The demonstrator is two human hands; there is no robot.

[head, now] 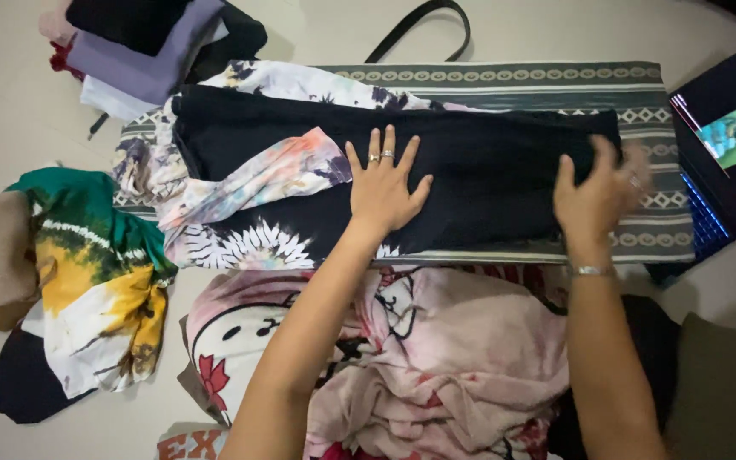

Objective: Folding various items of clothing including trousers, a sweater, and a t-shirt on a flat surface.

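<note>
The left hand (pixel 382 189) lies flat, fingers spread, palm down on a black garment (pixel 487 175); it holds nothing, only presses. Two rings sit on its fingers. The right hand (pixel 594 194) is at the garment's right end, blurred, its fingers curled over the cloth's edge; whether it actually pinches the fabric cannot be told. A thin bracelet (pixel 590 271) circles that wrist.

The black garment stretches in a long folded band between the two hands, from under the left palm to the right fingers and on leftward past the left hand. It lies on top of a tie-dye garment (pixel 240 183) in white, peach and dark purple, part of which folds over the black cloth just left of the left hand. Both rest on a striped, patterned mat (pixel 504 81) in grey-green and cream.

No box or basket shows; the clothes lie in loose heaps. A stack of folded clothes (pixel 142 47) in black, lilac and white sits at the mat's far left corner. A crumpled green, yellow and white garment (pixel 100 281) lies on the pale floor (pixel 10 111) to the left, well apart from the hands. A pink printed blanket (pixel 462 358) is bunched under the forearms. A laptop (pixel 726 145) stands open just right of the mat, and a black strap (pixel 423 21) loops beyond the mat's far edge.
</note>
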